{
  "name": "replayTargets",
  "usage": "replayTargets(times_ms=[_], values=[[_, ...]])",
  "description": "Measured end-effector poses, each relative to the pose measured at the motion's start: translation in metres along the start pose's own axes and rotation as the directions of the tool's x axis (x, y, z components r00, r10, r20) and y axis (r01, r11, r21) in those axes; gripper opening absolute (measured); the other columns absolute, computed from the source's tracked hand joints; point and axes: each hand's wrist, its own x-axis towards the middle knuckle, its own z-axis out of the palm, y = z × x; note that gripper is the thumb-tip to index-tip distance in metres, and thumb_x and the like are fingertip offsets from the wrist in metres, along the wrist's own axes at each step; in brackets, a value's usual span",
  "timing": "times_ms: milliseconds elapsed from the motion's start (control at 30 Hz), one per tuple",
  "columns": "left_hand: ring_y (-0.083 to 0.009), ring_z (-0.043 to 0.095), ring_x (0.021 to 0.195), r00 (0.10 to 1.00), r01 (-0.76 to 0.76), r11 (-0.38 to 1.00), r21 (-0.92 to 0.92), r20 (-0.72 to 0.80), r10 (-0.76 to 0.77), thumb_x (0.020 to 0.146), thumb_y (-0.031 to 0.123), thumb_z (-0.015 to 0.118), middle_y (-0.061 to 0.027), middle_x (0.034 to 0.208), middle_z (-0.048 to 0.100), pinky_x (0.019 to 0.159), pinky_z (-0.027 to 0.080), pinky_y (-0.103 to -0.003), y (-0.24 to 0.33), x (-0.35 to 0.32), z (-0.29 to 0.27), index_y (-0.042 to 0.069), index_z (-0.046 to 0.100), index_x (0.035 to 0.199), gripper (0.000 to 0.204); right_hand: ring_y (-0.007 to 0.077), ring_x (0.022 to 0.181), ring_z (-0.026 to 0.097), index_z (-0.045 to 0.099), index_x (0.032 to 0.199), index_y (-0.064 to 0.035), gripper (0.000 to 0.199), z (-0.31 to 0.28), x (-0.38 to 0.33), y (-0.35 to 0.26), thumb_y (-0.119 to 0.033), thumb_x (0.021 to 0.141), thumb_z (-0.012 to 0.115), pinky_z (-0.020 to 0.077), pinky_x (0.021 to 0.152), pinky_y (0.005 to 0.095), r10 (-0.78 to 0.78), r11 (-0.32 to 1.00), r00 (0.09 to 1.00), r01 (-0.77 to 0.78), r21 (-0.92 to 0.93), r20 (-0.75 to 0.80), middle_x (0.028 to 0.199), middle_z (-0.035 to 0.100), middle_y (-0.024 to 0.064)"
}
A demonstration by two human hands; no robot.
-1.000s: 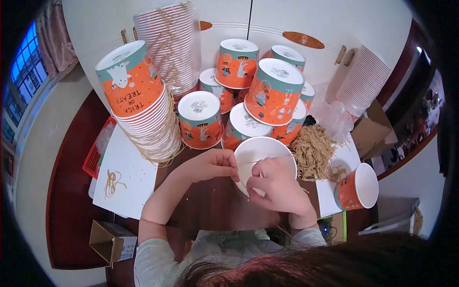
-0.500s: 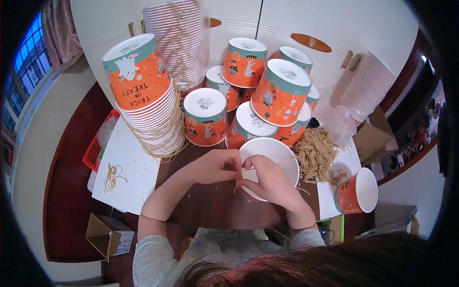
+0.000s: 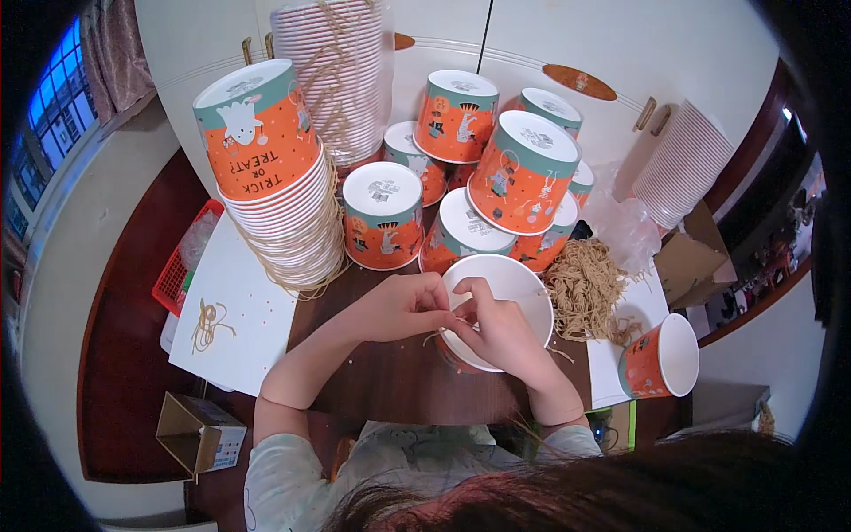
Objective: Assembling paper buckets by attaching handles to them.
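Note:
An upright paper bucket [image 3: 519, 306], white inside and orange outside, stands before me with its mouth up. My left hand [image 3: 415, 309] is at the bucket's left rim, fingertips pinched on a thin tan cord [image 3: 433, 337]. Right against it, my right hand [image 3: 498, 332] reaches over the mouth, its thumb and index finger closed on the same cord. The fingers hide most of the cord where the hands meet. Another bit of cord [image 3: 560, 354] sticks out at the bucket's right side.
Upside-down buckets [image 3: 383, 213] are piled behind. At the left rises a tall nested stack [image 3: 279, 213] with cords hanging from it. A heap of tan cords [image 3: 585, 288] lies right, near a tilted bucket [image 3: 660, 355]. Loose cords [image 3: 211, 326] rest on a white board [image 3: 257, 306].
The fingertips of both hands have come closer together at the rim. My right index finger has curled in, and the cord end has shifted slightly.

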Motion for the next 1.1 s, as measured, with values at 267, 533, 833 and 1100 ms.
replayTargets(times_ms=[267, 533, 833, 1100], values=[[-0.0124, 0.057, 0.059, 0.976, -0.207, 0.921, 0.330, 0.000, 0.219, 0.081, 0.018, 0.059, -0.0067, 0.071, 0.061, 0.056, 0.045, -0.025, 0.013, -0.009, 0.004, 0.005, 0.051, 0.089, 0.017, 0.0312, 0.063, 0.062, 0.037, 0.105, -0.0058, 0.036, -0.003, 0.000, -0.001, -0.008, 0.076, 0.059, 0.0487, 0.052, 0.0392, 0.025, 1.000, 1.000, -0.025, -0.007, -0.010, 0.071, 0.063, 0.0129], [-0.0089, 0.055, 0.060, 0.998, -0.055, 0.997, -0.045, 0.038, 0.057, 0.085, 0.026, 0.057, -0.0057, 0.070, 0.060, 0.054, 0.043, -0.024, -0.006, -0.002, -0.003, 0.005, 0.043, 0.102, 0.031, 0.0313, 0.062, 0.061, 0.041, 0.100, -0.0061, 0.030, 0.005, -0.005, 0.002, -0.010, 0.076, 0.059, 0.0478, 0.051, 0.0399, 0.002, 0.995, 0.999, -0.005, -0.103, -0.033, 0.071, 0.062, 0.0130], [-0.0066, 0.051, 0.060, 0.998, -0.044, 0.998, 0.048, 0.048, 0.042, 0.084, 0.029, 0.058, -0.0044, 0.070, 0.059, 0.053, 0.040, -0.022, 0.002, -0.005, -0.011, 0.002, 0.041, 0.105, 0.038, 0.0287, 0.061, 0.057, 0.054, 0.076, -0.0038, 0.010, 0.008, -0.003, -0.006, -0.012, 0.076, 0.060, 0.0470, 0.050, 0.0376, -0.105, 0.977, 0.987, 0.080, -0.197, -0.119, 0.072, 0.054, 0.0099], [-0.0203, 0.053, 0.071, 0.909, -0.179, 0.648, 0.740, -0.128, 0.397, 0.071, 0.014, 0.065, -0.0036, 0.074, 0.057, 0.062, 0.044, -0.031, 0.025, -0.029, 0.008, 0.008, 0.056, 0.083, 0.016, 0.0260, 0.055, 0.058, 0.056, 0.075, -0.0043, 0.009, 0.007, -0.003, 0.001, -0.010, 0.073, 0.063, 0.0457, 0.049, 0.0337, -0.103, 0.982, 0.989, 0.084, -0.168, -0.110, 0.070, 0.057, 0.0093]])
